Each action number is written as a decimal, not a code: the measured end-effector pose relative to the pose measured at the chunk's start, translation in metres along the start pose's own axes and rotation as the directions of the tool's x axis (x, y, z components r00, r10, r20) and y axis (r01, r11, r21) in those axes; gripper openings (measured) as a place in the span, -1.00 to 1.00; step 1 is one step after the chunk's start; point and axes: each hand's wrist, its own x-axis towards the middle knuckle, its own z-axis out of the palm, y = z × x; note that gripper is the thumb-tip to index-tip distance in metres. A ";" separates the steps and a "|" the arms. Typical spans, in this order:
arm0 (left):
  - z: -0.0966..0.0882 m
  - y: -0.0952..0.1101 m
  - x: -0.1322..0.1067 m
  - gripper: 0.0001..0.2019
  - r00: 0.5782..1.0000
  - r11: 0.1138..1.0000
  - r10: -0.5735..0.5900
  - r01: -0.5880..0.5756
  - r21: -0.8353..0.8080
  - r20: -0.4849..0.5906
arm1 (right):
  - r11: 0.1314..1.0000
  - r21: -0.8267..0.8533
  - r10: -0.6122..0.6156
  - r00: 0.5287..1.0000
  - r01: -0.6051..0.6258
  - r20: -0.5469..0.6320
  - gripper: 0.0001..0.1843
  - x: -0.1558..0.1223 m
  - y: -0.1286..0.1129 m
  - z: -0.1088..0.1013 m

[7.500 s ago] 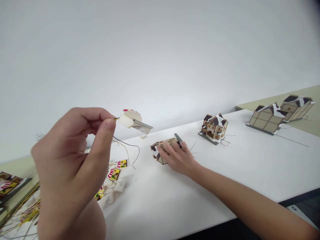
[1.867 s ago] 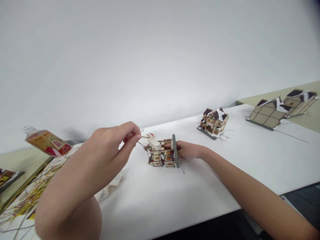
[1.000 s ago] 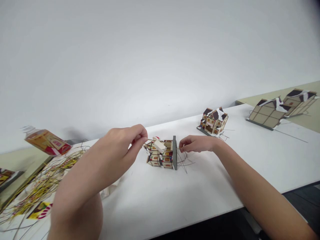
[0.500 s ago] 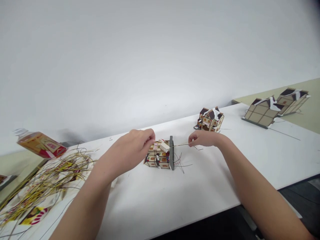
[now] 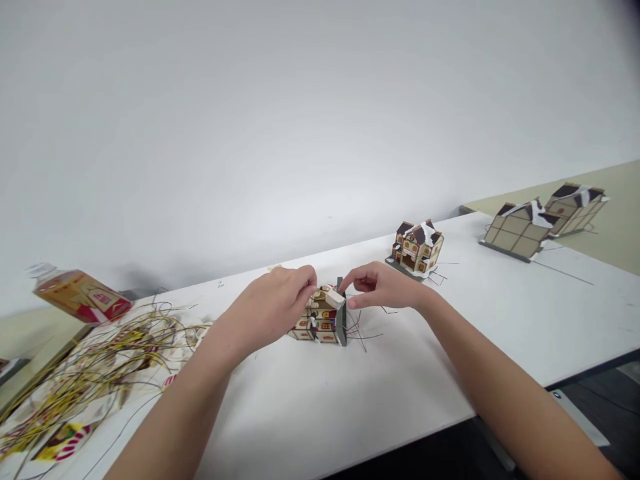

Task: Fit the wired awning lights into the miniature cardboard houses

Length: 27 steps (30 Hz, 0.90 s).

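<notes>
A small model house [image 5: 325, 328] lies on its side on the white table, its grey base [image 5: 341, 330] facing right. Over its upper left part, my left hand [image 5: 275, 300] is closed in a pinch; what the fingertips hold is hidden. A small white block [image 5: 335, 298] sticks up from the house between my two hands. My right hand [image 5: 383, 287] is at the base, thumb and forefinger apart, the forefinger near the base's top edge. Several thin wires [image 5: 363, 333] stick out from the base below the right hand.
An upright model house [image 5: 415, 250] stands behind my right hand. Two more houses, one nearer [image 5: 517, 233] and one farther [image 5: 575, 210], are at the far right. Left lie tangled yellow wires [image 5: 95, 373] with printed pieces, beside a tilted labelled bottle [image 5: 83, 293].
My right hand has moved left from the wire it was pinching to the base of the house, and its fingers have parted. My left hand stays at about the same place.
</notes>
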 end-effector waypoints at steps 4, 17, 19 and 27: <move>0.000 0.001 0.000 -0.74 1.000 1.000 0.011 -0.011 -0.026 -0.016 | 0.989 0.137 -0.062 0.998 0.058 0.027 -0.59 0.008 0.002 0.016; 0.002 -0.001 -0.002 -0.73 0.999 0.999 0.001 0.001 -0.042 0.044 | 0.962 0.266 0.000 0.974 0.062 -0.226 -0.60 0.013 0.003 0.025; 0.004 -0.002 -0.002 -0.72 0.997 0.999 0.006 -0.003 -0.037 0.083 | 0.983 0.176 -0.002 0.951 0.059 -0.310 -0.57 0.013 0.004 0.026; 0.003 -0.002 -0.005 -0.65 0.979 0.996 -0.081 0.076 0.036 0.186 | 0.973 -0.230 -0.125 0.873 0.015 -0.472 -0.53 0.015 0.009 0.032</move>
